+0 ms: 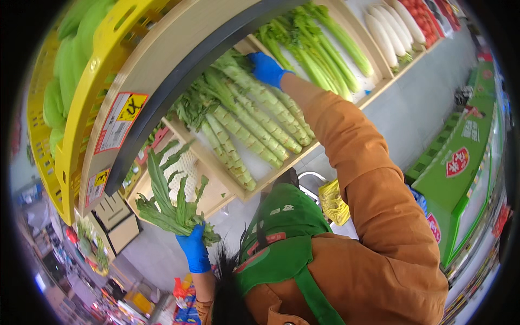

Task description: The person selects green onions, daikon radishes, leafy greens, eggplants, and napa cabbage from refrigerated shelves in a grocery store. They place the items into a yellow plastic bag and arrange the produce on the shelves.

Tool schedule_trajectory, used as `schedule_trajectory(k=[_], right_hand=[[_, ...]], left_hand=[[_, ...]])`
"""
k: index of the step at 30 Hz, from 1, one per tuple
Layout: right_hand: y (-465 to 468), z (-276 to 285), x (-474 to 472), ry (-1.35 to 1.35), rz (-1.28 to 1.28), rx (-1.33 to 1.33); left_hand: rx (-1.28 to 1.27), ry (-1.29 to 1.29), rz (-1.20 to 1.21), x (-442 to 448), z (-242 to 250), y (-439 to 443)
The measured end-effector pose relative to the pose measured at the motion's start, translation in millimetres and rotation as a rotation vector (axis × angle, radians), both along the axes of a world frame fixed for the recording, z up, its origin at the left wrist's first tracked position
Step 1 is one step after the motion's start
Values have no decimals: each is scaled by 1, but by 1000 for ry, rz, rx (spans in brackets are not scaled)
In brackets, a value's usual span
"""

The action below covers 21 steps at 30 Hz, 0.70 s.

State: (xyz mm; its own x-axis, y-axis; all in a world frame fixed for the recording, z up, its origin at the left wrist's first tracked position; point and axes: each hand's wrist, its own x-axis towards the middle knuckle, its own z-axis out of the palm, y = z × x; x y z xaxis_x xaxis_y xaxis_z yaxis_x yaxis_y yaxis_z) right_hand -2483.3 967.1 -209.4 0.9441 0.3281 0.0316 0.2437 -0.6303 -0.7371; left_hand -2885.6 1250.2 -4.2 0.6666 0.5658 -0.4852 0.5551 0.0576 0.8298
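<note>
In blue gloves, both my hands are in view. My left hand (pixel 194 245) grips a bunch of loose green leaves (pixel 170 209), held up near a wooden bin section with a white foam net (pixel 181 170) in it. Stretched forward, my right hand (pixel 267 70) is at the leafy tops of the celtuce stems (pixel 260 105). Its fingers are partly hidden, so whether they hold a leaf is unclear. The celtuce lie side by side in a wooden compartment (pixel 217 170), leaves towards the back, cut ends towards me.
Celery (pixel 321 53) fills the compartment to the right, with white radishes (pixel 388 32) beyond it. A dark-edged upper shelf (pixel 183 77) overhangs the bin's back. On it sits a yellow crate (pixel 87 81) of green vegetables. A green display case (pixel 451 162) stands at the right.
</note>
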Motion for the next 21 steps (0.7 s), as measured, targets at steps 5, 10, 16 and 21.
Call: schedule_trajectory(k=[5,10,16,21], right_hand=[[23,8,21,22,70,-364],[12,17,-1,-163,-172,-477],[47,49,0,-473,-97,-549],[124,71,-77,-853,504,-269]], left_hand=[[20,-23,119,-14,7,-2],[13,-53,278,-31,5,-3],[-61,-57,387,-38,2,-1],[-95,-111,509,-43,1,-2]])
